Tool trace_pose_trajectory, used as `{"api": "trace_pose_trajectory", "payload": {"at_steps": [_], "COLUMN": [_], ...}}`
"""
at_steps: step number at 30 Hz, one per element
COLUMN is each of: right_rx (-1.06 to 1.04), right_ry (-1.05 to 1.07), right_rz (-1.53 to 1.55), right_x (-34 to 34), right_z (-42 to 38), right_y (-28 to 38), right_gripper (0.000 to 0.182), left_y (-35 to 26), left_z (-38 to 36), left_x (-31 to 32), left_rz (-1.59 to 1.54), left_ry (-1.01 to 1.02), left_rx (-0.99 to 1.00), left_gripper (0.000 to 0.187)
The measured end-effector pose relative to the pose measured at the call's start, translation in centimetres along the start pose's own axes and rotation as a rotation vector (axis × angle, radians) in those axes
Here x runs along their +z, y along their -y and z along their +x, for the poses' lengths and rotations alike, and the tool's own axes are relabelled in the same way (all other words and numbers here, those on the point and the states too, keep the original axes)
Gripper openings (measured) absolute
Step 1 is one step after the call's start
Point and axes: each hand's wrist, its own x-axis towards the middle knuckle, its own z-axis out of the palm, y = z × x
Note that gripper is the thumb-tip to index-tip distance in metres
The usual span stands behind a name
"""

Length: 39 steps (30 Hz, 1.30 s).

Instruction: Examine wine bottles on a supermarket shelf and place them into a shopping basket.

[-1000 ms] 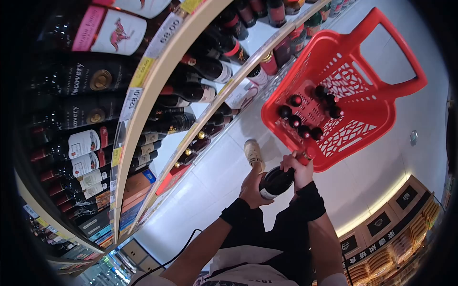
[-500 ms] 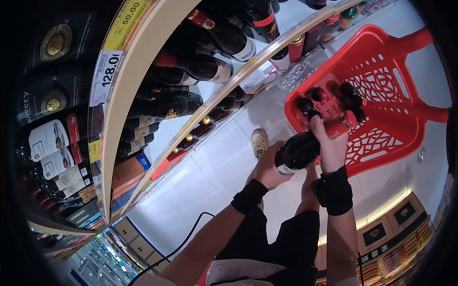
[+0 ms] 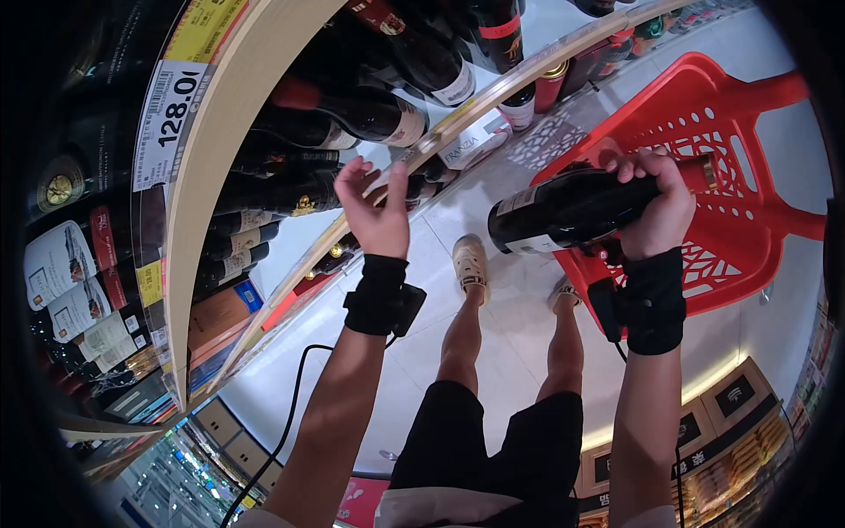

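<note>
A dark wine bottle (image 3: pixel 572 211) with a red and gold neck lies tilted in my right hand (image 3: pixel 658 207), whose fingers wrap round its shoulder and neck end. Its base points left, with part of a pale label showing. Behind it is the red shopping basket (image 3: pixel 764 167), whose contents are mostly hidden by the bottle and hand. My left hand (image 3: pixel 378 209) is empty with its fingers apart, at the front edge of the wine shelf (image 3: pixel 339 233), near bottles lying on their sides. Both wrists wear black bands.
Upper shelving with a 128.0 price tag (image 3: pixel 167 123) curves along the left. A white FRANZIA box (image 3: pixel 475 145) stands low beside the shelf. My feet are on the tiled floor (image 3: pixel 387 308). Wooden display units (image 3: pixel 735 392) are at the lower right.
My left hand has let go of the bottle's base and moved left to the shelf, opening. My right hand has raised the bottle and turned it more level, over the basket.
</note>
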Motion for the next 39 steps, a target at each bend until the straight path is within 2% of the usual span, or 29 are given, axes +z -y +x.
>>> {"api": "trace_pose_trajectory", "payload": {"at_steps": [3, 5, 6, 10, 13, 14, 17, 20, 24, 28, 31, 32, 39], "right_rx": [0.024, 0.033, 0.023, 0.011, 0.008, 0.014, 0.010, 0.012, 0.002, -0.006, 0.009, 0.005, -0.026], "right_ry": [-0.006, 0.072, 0.054, 0.003, 0.010, 0.008, 0.015, 0.031, 0.041, 0.060, 0.067, 0.071, 0.079], "right_rz": [0.024, -0.039, -0.042, -0.081, -0.109, -0.111, -0.124, -0.160, -0.182, -0.180, -0.195, -0.201, -0.192], "right_x": [0.4, -0.3, -0.1, 0.3, 0.1, -0.3, -0.6, -0.6, -0.7, -1.0, -1.2, -1.2, -0.8], "right_z": [0.2, 0.1, -0.2, -0.8, -1.4, -1.5, -1.6, -1.9, -2.1, -2.1, -2.0, -2.0, -1.9], "right_y": [0.1, -0.1, -0.2, -0.5, -0.8, -1.1, -1.3, -1.5, -1.6, -1.6, -1.6, -1.5, -0.8], "right_gripper": [0.014, 0.013, 0.013, 0.015, 0.016, 0.016, 0.018, 0.018, 0.017, 0.016, 0.016, 0.016, 0.017], "left_y": [1.8, 2.0, 1.6, 1.6, 2.4, 2.6, 1.0, 1.9, 2.5, 2.9, 3.3, 3.3, 3.8], "left_z": [3.2, 4.1, 4.4, 5.7, 6.8, 7.2, 7.7, 8.3, 8.4, 8.0, 8.2, 7.9, 7.9], "left_x": [-1.1, -1.0, -0.7, 1.1, 2.4, 2.4, 2.2, 1.5, 0.6, -1.0, -1.9, -2.2, -3.4], "left_rz": [-0.007, 0.071, 0.087, 0.154, 0.132, 0.195, 0.383, 0.363, 0.307, 0.335, 0.320, 0.327, 0.422], "left_ry": [-0.042, -0.024, -0.016, -0.018, -0.018, -0.026, -0.043, -0.043, -0.054, -0.014, -0.051, -0.008, -0.014], "left_rx": [0.053, 0.077, 0.053, 0.027, 0.132, 0.184, 0.103, 0.249, 0.323, 0.190, 0.226, 0.177, 0.188], "left_gripper": [0.073, 0.085, 0.096, 0.102, 0.097, 0.089, 0.079, 0.069, 0.063, 0.062, 0.067, 0.063, 0.063]}}
